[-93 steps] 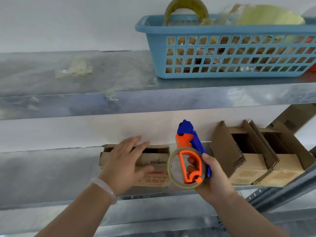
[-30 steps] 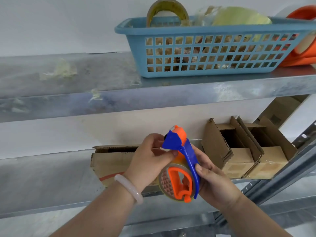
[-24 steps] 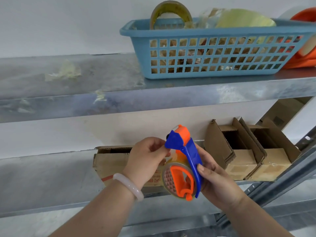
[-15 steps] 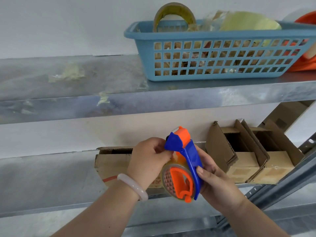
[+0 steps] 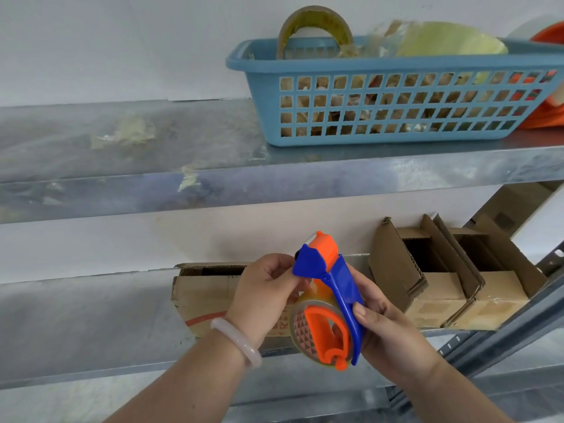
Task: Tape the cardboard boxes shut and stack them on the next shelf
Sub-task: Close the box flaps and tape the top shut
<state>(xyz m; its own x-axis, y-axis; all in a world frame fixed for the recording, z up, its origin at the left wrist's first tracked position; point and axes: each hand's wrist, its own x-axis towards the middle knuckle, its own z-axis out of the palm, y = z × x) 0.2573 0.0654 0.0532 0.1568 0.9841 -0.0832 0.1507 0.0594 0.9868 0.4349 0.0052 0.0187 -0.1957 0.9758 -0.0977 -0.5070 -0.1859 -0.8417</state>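
wall (image 5: 122, 41): plain white, behind the shelving, fills the top left
upper shelf (image 5: 106, 166): grey galvanised metal with a dull sheen, scuffed
tape scraps (image 5: 128, 132): yellowish, stuck to the upper shelf top and front lip
lower shelf (image 5: 76, 315): same grey metal, directly below
upright (image 5: 503, 334): grey slotted post, lower right, slanted in view
basket (image 5: 265, 96): blue plastic with grid sides, on the upper shelf, right
light: soft, even

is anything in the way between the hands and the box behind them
Only the tape dispenser, held by the left hand and right hand in front of the box. Nothing else on the shelf lies between them.
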